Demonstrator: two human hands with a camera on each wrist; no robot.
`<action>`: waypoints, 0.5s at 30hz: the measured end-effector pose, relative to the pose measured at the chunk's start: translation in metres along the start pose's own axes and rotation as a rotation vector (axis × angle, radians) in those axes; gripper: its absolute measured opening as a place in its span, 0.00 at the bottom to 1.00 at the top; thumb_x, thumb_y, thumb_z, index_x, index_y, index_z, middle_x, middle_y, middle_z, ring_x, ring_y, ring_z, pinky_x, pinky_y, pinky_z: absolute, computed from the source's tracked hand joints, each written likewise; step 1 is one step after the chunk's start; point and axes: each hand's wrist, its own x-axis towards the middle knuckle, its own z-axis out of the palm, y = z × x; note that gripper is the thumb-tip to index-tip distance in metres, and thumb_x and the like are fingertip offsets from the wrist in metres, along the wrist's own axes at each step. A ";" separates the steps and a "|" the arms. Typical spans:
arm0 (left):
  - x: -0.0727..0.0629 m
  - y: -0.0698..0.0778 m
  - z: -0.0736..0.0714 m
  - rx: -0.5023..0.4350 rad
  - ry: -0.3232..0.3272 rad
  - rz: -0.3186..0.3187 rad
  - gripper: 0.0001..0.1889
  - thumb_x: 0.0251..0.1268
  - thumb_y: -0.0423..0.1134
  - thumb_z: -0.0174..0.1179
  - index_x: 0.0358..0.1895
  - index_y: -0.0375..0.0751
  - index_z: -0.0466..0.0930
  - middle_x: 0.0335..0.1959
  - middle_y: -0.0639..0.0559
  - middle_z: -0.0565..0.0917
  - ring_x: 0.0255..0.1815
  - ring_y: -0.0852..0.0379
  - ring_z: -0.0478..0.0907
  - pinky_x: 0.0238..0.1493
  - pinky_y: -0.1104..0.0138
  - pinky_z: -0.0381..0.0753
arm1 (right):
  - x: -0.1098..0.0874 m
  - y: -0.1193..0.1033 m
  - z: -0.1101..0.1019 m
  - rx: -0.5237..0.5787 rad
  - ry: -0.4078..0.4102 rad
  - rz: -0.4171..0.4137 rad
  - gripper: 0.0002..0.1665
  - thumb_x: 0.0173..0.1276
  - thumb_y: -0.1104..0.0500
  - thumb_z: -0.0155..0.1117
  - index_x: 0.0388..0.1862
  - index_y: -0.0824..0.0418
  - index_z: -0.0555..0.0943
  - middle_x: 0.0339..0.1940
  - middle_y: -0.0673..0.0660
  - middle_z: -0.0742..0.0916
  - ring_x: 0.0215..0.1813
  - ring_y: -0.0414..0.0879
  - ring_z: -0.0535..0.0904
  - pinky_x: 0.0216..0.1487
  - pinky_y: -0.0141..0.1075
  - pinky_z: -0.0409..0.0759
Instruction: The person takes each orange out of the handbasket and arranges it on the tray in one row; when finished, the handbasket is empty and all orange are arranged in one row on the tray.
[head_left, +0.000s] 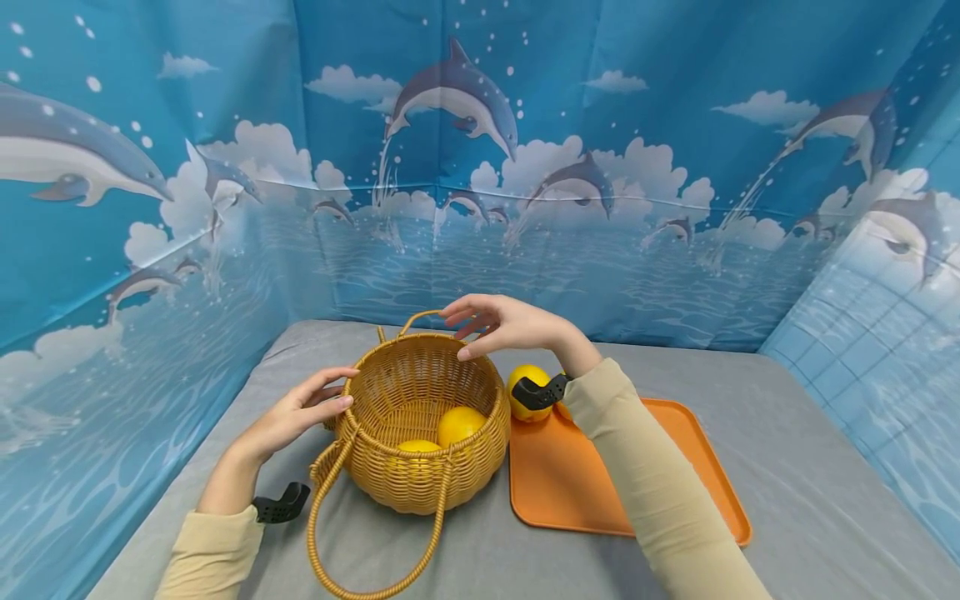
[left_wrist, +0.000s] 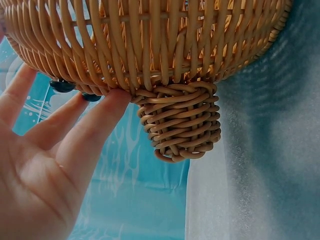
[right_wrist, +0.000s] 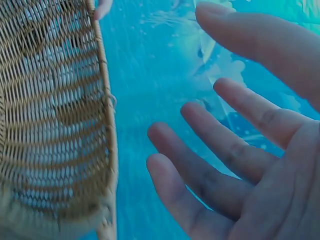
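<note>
A woven wicker basket point(head_left: 420, 483) stands on the grey surface, its front handle point(head_left: 318, 542) folded down toward me. Two yellow round fruits, one point(head_left: 461, 425) in fuller view than the other point(head_left: 417, 447), lie inside. My left hand point(head_left: 288, 417) touches the basket's left rim; in the left wrist view its extended fingers point(left_wrist: 95, 130) meet the wicker wall beside a small woven knob point(left_wrist: 180, 122). Over the back right rim hovers my right hand point(head_left: 510, 323), fingers loosely bent and holding nothing. The right wrist view shows those fingers point(right_wrist: 230, 155) spread apart from the basket point(right_wrist: 55, 110).
An orange tray point(head_left: 570, 492) lies right of the basket, partly under my right forearm. At its back left sits a yellow round fruit point(head_left: 528, 392), with another mostly hidden behind the wrist. A dolphin-printed curtain point(head_left: 465, 250) surrounds the grey surface point(head_left: 795, 467).
</note>
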 end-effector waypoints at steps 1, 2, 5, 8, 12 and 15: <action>0.000 0.000 0.000 -0.002 0.000 0.002 0.26 0.71 0.43 0.51 0.69 0.44 0.60 0.72 0.42 0.56 0.72 0.38 0.49 0.54 0.46 0.68 | 0.004 -0.001 0.001 0.014 -0.017 -0.001 0.34 0.62 0.59 0.67 0.67 0.56 0.67 0.63 0.59 0.73 0.60 0.52 0.74 0.54 0.41 0.75; 0.000 0.000 0.000 -0.005 -0.001 0.003 0.26 0.71 0.43 0.51 0.69 0.44 0.60 0.72 0.42 0.55 0.72 0.37 0.49 0.55 0.45 0.68 | 0.008 -0.001 0.003 0.032 -0.034 -0.002 0.34 0.62 0.60 0.67 0.67 0.57 0.67 0.64 0.59 0.73 0.59 0.52 0.74 0.54 0.41 0.75; 0.000 0.000 0.000 -0.006 -0.001 0.005 0.26 0.72 0.43 0.51 0.69 0.44 0.60 0.72 0.42 0.55 0.72 0.37 0.48 0.55 0.44 0.67 | 0.019 -0.001 0.006 0.109 -0.093 -0.010 0.34 0.63 0.62 0.66 0.67 0.59 0.67 0.64 0.60 0.72 0.60 0.52 0.74 0.54 0.42 0.75; 0.001 -0.001 0.000 -0.009 -0.001 0.004 0.25 0.72 0.43 0.51 0.69 0.45 0.60 0.72 0.42 0.55 0.72 0.37 0.48 0.56 0.44 0.67 | 0.029 0.001 0.008 0.172 -0.168 -0.017 0.33 0.63 0.64 0.65 0.66 0.63 0.66 0.64 0.60 0.72 0.61 0.53 0.73 0.55 0.44 0.74; 0.001 -0.001 0.000 -0.015 -0.002 0.005 0.25 0.72 0.43 0.51 0.69 0.45 0.61 0.72 0.43 0.55 0.72 0.37 0.48 0.56 0.44 0.67 | 0.041 0.007 0.013 0.217 -0.248 -0.016 0.32 0.63 0.67 0.64 0.65 0.66 0.66 0.65 0.62 0.70 0.62 0.57 0.71 0.56 0.45 0.73; 0.001 0.000 0.000 -0.013 -0.002 -0.001 0.25 0.72 0.43 0.51 0.69 0.45 0.61 0.72 0.42 0.55 0.72 0.37 0.49 0.56 0.46 0.68 | 0.047 0.013 0.018 0.258 -0.275 -0.015 0.32 0.63 0.69 0.63 0.66 0.67 0.65 0.66 0.65 0.69 0.64 0.62 0.68 0.57 0.46 0.73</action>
